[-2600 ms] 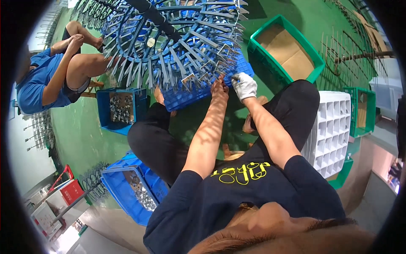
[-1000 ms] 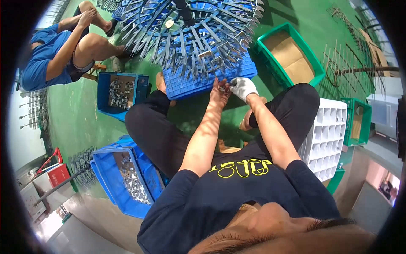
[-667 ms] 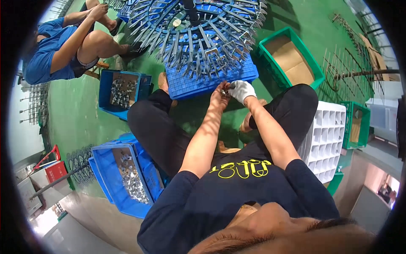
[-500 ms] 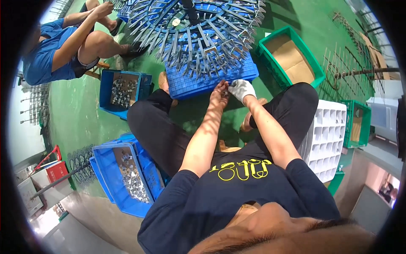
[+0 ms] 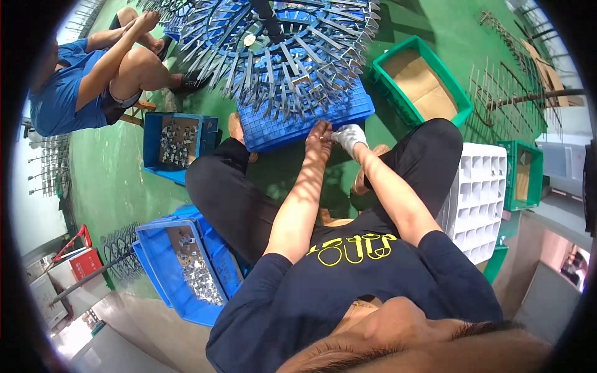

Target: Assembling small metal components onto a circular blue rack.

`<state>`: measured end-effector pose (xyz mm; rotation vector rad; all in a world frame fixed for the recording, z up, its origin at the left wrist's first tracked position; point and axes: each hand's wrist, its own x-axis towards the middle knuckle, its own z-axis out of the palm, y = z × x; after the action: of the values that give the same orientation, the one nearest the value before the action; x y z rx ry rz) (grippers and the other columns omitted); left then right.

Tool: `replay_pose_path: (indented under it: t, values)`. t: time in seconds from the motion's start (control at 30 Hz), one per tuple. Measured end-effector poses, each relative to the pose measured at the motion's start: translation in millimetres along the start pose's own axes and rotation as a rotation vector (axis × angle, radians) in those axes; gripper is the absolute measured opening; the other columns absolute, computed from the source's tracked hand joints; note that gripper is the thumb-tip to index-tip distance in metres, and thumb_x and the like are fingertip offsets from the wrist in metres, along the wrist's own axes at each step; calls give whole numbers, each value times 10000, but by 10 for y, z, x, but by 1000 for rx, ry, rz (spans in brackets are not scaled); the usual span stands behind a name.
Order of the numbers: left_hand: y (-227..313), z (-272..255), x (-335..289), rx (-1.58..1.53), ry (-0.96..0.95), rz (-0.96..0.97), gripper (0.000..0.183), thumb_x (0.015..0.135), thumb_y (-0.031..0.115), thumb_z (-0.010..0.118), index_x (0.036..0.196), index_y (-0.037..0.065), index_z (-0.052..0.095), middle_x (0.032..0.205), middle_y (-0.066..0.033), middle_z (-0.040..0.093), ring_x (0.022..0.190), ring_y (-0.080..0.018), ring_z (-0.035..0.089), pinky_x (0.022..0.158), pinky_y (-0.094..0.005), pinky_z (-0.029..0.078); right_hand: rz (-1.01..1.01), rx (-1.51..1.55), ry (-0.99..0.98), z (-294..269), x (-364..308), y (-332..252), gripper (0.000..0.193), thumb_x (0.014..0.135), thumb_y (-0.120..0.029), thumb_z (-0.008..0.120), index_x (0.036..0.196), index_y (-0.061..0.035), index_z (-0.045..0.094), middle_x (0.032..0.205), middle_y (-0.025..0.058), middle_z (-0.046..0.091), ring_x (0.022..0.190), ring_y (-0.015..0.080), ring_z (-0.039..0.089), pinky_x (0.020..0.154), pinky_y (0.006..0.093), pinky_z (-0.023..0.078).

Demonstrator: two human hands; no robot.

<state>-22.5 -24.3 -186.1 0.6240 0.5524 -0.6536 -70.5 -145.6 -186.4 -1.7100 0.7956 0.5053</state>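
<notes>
My bare left hand (image 5: 319, 139) and my right hand (image 5: 349, 137), in a white glove, meet fingertip to fingertip just in front of a blue plastic crate (image 5: 261, 142). Both are closed at the fingers. Whatever they pinch is too small to make out. Beyond them, over the crate, stands a round metal rack (image 5: 270, 46) with rings of flat prongs. Small metal pieces hang around its near rim, a short way above my fingertips.
Blue bins with small metal parts (image 5: 200, 276) lie at my left. Farther left, a co-worker (image 5: 78, 81) sits beside another blue bin (image 5: 200, 146). A cardboard-lined green crate (image 5: 463, 118) and a white divided tray (image 5: 476, 214) stand to my right.
My hands stay close together, the left fingers now drawn up nearer the crate's edge. A small piece that showed at my left palm is no longer visible. The whole view has shifted slightly.
</notes>
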Motion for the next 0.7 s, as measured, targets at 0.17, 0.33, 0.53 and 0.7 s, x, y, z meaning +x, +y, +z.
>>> replay_pose_path:
  t: [0.17, 0.33, 0.53, 0.7]
  values:
    - [211, -239, 251, 11, 54, -9, 150, 811, 79, 687, 957, 91, 651, 823, -53, 664, 703, -129, 615, 568, -273, 488, -266, -511, 552, 140, -446, -564, 253, 785, -326, 602, 728, -86, 658, 734, 40, 669, 637, 259, 601, 584, 343, 470]
    - [148, -9, 355, 213, 173, 7, 117, 771, 150, 756, 744, 149, 642, 652, 22, 584, 564, -76, 503, 479, -235, 385, -305, -573, 550, 26, -473, -575, 182, 776, -285, 593, 748, -119, 663, 836, 37, 693, 706, 275, 626, 620, 353, 482]
    - [167, -90, 436, 229, 254, 6, 183, 748, 188, 786, 669, 165, 623, 592, 55, 497, 510, -66, 388, 452, -210, 301, -573, -635, 743, 117, -338, -525, 175, 788, -277, 593, 766, -120, 667, 840, 33, 688, 717, 272, 630, 637, 363, 486]
    - [165, 65, 317, 233, 201, 33, 136, 764, 182, 772, 703, 155, 653, 599, 57, 497, 507, -68, 382, 439, -209, 298, -635, -631, 755, 37, -265, -436, 175, 789, -275, 591, 773, -118, 667, 830, 27, 683, 721, 271, 631, 645, 362, 485]
